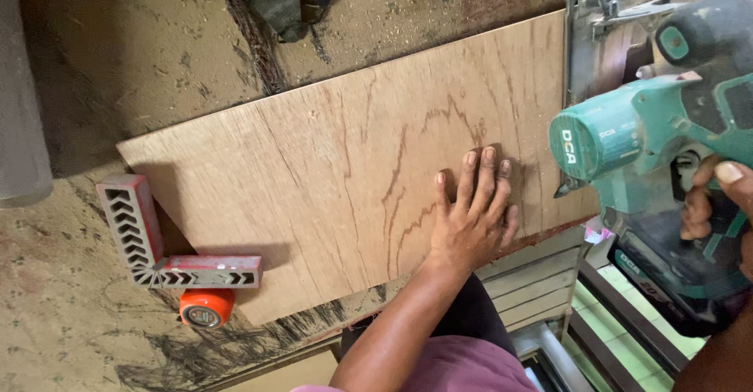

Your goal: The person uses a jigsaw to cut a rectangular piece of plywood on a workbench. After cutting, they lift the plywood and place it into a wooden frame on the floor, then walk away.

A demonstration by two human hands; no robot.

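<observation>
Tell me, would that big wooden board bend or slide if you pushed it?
The board looks thin and flat, so it would probably flex a little. It might slide on the dusty table, which is likely why the left hand presses it down.

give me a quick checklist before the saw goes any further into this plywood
1. Left hand flat on the plywood sheet, apart from the saw: ok.
2. Right hand wrapped around the handle of the green circular saw: ok.
3. Saw base plate resting on the sheet at its right end: ok.
4. Blade position and any cut line: cannot tell, the motor housing hides them.
5. Red square and orange tape measure lie at the sheet's left end, far from the saw: ok.
6. Support under the sheet's right end, which overhangs the bench edge: cannot tell.
</observation>
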